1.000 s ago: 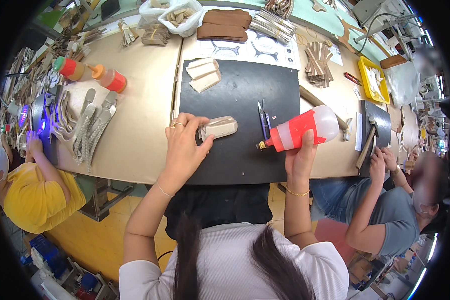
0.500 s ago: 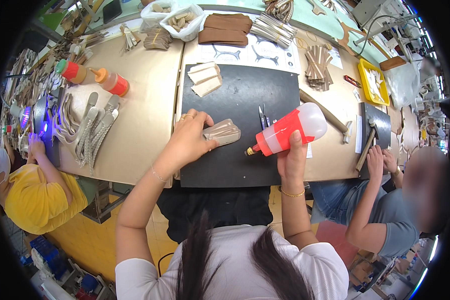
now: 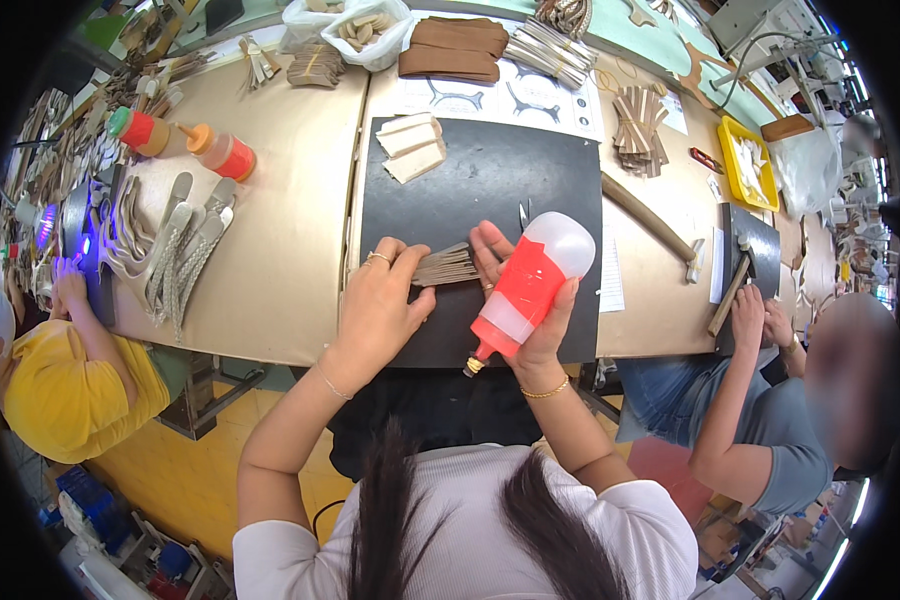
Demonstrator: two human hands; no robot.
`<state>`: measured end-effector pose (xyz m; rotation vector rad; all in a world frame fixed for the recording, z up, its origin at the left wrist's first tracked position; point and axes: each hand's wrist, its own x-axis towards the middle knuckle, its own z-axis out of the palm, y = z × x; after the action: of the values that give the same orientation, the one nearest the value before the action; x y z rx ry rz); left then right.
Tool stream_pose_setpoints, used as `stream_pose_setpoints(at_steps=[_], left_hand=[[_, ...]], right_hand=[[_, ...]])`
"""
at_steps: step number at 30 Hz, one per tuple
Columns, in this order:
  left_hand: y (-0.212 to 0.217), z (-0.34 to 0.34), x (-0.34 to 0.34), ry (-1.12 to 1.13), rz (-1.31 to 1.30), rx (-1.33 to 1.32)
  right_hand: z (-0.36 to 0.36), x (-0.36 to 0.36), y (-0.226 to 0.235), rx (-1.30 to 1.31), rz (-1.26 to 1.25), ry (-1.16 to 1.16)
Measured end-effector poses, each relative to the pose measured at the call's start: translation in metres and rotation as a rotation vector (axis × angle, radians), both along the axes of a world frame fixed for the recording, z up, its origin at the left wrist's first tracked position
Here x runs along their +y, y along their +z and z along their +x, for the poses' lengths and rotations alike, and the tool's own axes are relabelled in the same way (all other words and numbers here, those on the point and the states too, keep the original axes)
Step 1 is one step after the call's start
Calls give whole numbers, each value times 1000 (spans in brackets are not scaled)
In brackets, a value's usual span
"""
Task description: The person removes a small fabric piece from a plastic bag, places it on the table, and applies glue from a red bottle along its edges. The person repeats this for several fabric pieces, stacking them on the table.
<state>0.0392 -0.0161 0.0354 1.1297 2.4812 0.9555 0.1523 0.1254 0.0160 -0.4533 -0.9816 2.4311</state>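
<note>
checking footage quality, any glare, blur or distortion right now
Head view, rim: corners black, the table looks bowed; head view, left: a blue light glares; head view, right: a co-worker's head is heavily blurred; head view, middle: the bottle looks fairly sharp.

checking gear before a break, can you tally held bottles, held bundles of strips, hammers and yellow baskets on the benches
Held bottle: 1
Held bundle of strips: 1
Hammers: 2
Yellow basket: 1
Total: 5
</note>
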Motion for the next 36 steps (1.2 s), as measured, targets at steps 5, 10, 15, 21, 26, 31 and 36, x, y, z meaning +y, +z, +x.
stream_pose_setpoints(at_steps=[5, 10, 15, 21, 26, 31, 36], left_hand=[[-4, -2, -1, 30, 42, -214], [-4, -2, 1, 28, 101, -178], [3, -9, -6, -57, -35, -319], [0, -14, -1, -28, -187, -199], [-2, -17, -2, 97, -69, -136], [1, -20, -1, 58, 74, -271], [6, -13, -3, 16, 55, -124]], right_hand=[[-3, -1, -1, 16, -34, 29], [-3, -2, -3, -4, 1, 59], [4, 22, 4, 171, -45, 48], [16, 58, 14, -3, 339, -99], [8, 60, 7, -124, 389, -270], [-1, 62, 7, -134, 449, -337], [-2, 65, 11, -122, 461, -327]])
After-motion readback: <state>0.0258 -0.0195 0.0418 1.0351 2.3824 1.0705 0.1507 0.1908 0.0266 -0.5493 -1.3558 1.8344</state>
